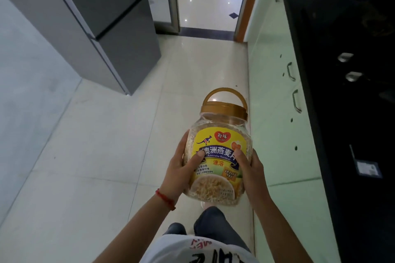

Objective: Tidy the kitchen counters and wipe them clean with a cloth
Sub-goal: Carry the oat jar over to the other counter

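The left hand [181, 168] and right hand [251, 168] are both grasping the oatmeal jar [220, 156] at lower centre, seemingly tidying; next it is needing a storage spot, perhaps off the dark counter [352, 113] at right.

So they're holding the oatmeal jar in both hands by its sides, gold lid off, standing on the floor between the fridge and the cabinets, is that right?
Not quite: the gold lid is on the oatmeal jar, handle up, as the head view shows. The rest holds: left hand and right hand grip its sides, over the floor between the fridge and the cabinets.
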Motion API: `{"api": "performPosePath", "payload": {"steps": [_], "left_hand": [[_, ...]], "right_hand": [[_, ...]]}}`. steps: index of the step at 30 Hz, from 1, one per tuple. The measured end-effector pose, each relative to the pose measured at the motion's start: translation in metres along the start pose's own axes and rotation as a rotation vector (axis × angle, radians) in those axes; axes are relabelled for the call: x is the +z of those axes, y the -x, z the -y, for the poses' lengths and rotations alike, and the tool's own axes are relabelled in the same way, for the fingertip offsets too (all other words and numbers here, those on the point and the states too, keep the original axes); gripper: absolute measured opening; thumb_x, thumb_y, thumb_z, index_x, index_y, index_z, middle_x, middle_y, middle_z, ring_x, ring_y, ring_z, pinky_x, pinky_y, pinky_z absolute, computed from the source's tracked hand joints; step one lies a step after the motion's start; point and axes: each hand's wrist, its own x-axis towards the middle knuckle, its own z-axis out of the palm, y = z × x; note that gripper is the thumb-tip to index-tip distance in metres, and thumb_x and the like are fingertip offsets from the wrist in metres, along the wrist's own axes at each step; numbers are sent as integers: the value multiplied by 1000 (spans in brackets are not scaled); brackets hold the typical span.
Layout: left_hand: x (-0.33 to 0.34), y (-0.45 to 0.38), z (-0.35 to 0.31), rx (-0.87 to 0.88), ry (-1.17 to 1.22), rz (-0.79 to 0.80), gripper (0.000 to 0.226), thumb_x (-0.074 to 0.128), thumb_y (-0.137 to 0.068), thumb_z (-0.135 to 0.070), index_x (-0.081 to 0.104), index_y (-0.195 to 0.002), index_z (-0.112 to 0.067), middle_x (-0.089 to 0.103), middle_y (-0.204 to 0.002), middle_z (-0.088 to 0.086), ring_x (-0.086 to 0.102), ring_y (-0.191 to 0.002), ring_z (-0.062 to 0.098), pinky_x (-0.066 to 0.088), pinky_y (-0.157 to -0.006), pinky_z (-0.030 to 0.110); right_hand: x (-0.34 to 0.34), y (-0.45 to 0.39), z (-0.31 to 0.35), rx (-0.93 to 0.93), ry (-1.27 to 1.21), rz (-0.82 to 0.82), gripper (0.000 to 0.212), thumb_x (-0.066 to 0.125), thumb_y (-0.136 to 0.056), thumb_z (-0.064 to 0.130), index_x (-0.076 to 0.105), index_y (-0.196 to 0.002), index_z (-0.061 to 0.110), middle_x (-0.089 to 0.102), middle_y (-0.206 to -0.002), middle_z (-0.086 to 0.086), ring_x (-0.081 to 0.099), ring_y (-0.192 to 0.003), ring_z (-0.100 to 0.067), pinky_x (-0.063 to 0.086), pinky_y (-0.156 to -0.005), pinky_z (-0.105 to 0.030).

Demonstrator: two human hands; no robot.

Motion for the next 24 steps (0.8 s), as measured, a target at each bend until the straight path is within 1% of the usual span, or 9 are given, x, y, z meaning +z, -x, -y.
{"api": "performPosePath", "payload": {"steps": [3,6,7,9,11,15,17,19,24], "left_hand": [[2,-52,-20,3,6,-51,47,53,-88,-24,34,-130,-36,63,-112,2,69,-91,20,60,-65,27],[3,-100,-48,13,26,-91,53,59,-77,-35,40,-127,-36,65,-111,4,70,-90,22,60,-68,31],[2,-114,-58,16,37,-96,54,60,-74,-36,42,-124,-37,66,-109,3,71,-89,21,59,-66,31],[0,-142,-75,31,42,-113,55,67,-75,-39,42,-124,-37,66,-106,0,71,-87,18,59,-65,28],[-5,-171,-90,44,41,-138,50,60,-78,-32,40,-124,-36,66,-107,-1,72,-85,15,59,-64,27],[-17,-233,-116,40,32,-149,35,51,-87,-22,43,-116,-40,66,-105,-4,72,-81,12,59,-63,25],[-26,-269,-129,42,32,-165,35,51,-87,-23,43,-116,-40,66,-105,-4,72,-81,12,59,-64,25],[-36,-307,-142,54,38,-158,33,52,-87,-23,44,-114,-41,66,-105,-4,72,-80,12,59,-63,25],[-52,-385,-178,58,22,-137,34,51,-88,-22,43,-117,-39,65,-103,-6,72,-78,8,57,-59,20]], "right_hand": [[6,-55,23,4,-12,48,37,53,-88,36,46,-121,21,64,-97,5,67,-68,-4,51,-51,-12],[14,-104,55,-19,-10,96,77,61,-63,70,47,-121,22,65,-100,4,69,-71,-2,52,-53,-14],[16,-121,66,-16,4,110,79,61,-62,71,47,-122,21,65,-100,4,70,-72,-3,53,-54,-15],[20,-153,84,-10,21,139,61,55,-76,51,46,-126,17,65,-103,0,70,-77,-8,55,-58,-18],[26,-185,100,-14,17,146,55,54,-80,42,45,-127,16,65,-108,-4,69,-85,-12,56,-60,-20],[45,-243,129,-19,43,158,69,65,-71,56,46,-125,18,65,-108,-5,70,-80,-11,56,-60,-21],[56,-278,144,-25,42,157,88,67,-53,72,46,-122,22,65,-107,-3,71,-80,-10,56,-60,-21],[69,-316,155,-34,42,149,102,66,-39,79,46,-122,22,65,-107,-3,71,-81,-8,56,-59,-20],[97,-390,188,-59,19,139,116,62,-33,86,46,-126,18,65,-109,-4,71,-85,-16,57,-62,-24]]}}
